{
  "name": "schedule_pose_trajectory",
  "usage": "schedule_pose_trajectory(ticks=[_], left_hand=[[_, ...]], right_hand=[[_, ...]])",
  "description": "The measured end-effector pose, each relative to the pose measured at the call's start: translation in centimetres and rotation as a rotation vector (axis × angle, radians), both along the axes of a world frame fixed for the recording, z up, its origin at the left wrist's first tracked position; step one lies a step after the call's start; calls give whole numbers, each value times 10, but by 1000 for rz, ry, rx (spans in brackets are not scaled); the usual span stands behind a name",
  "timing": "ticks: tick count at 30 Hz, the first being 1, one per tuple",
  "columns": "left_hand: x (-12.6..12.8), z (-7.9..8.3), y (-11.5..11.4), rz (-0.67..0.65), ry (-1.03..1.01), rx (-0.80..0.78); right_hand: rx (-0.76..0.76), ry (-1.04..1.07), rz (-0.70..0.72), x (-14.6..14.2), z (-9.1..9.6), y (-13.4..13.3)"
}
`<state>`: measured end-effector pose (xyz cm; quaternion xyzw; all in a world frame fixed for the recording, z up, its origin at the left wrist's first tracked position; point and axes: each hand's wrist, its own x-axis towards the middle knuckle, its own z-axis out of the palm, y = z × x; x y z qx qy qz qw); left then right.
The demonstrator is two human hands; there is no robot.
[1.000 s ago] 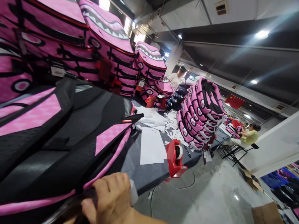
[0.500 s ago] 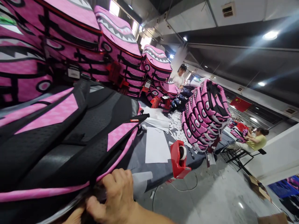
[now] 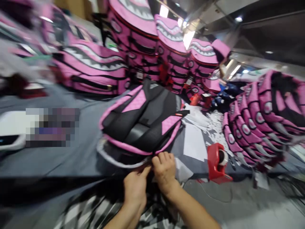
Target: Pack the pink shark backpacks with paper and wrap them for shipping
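Backpack point(image 3: 140, 124): one, lying straps-up on the table point(image 3: 76, 162), directly beyond the fingers and touching them.
Right hand point(image 3: 164, 171): fingers curled together, clamped on the backpack's near edge.
Left hand point(image 3: 135, 186): fingers at the same edge, just beside the right ones; whether they pinch anything is hidden, so I cannot tell.
Hidden: the exact spot under the fingertips, covered by the hands themselves.
Blurred: the black-and-pale shapes point(image 3: 88, 210) below the fingers, too smeared to name.
Cut off: a white object point(image 3: 11, 127), well left of the fingers, by the frame; a patch next to it is pixelated.
Right pile point(image 3: 245, 127): at least four pink bags, well right of the fingers, overlapping too much to count exactly.
Far stacks point(image 3: 171, 47): three, well beyond the fingers.
Pink bag point(image 3: 95, 71): one lying beyond and left of the fingers.
Opening: the backpack's pale-rimmed mouth gapes left of the fingers, dark inside; contents cannot be made out.
Tape dispenser point(image 3: 215, 163): one, red, right of the fingers, holding one white roll point(image 3: 223, 157).
Paper point(image 3: 194, 141): a white sheet between backpack and dispenser; scraps point(image 3: 215, 125) beyond, uncountable.
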<state>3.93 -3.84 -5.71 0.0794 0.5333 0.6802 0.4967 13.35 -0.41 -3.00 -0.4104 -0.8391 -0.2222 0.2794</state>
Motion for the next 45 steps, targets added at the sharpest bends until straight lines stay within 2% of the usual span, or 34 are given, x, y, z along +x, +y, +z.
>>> schedule_pose_trajectory(ticks=[3, 6, 12, 16, 20, 24, 27, 30, 33, 36, 39, 42, 43, 45], left_hand=[[12, 16, 2, 1, -84, -5], [16, 27, 4, -27, -198, 7], [16, 45, 2, -64, -254, 43], [12, 52, -14, -92, -211, 115], [9, 41, -27, -45, -181, 122], [16, 22, -13, -79, -188, 176], [26, 12, 5, -126, -366, 247], [32, 5, 13, -154, -554, 287], [31, -1, 10, -187, -530, 294], [27, 0, 6, -241, -425, 290], [24, 5, 3, -236, -391, 214], [22, 5, 4, -254, -381, 133], [21, 3, 5, -282, -378, 114], [18, -1, 7, -350, -363, 87]], right_hand=[[-99, -74, 99, 9, 11, -3], [-149, -111, 137, 15, 16, -6], [-46, -73, 172, 23, 7, 0], [-41, 5, 214, 27, 4, 6], [-83, 119, 208, 24, 9, 5], [-264, 245, 178, 20, 18, 3], [-375, 292, 158, 20, 26, 3], [-501, 315, 107, 22, 31, 7], [-616, 365, 57, 19, 31, 9], [-541, 370, -1, 12, 30, 6], [-474, 378, -39, 14, 35, -2], [-415, 478, -66, 49, 47, -12], [-376, 519, -110, 71, 51, -17], [-310, 612, -294, 125, 60, -26]])
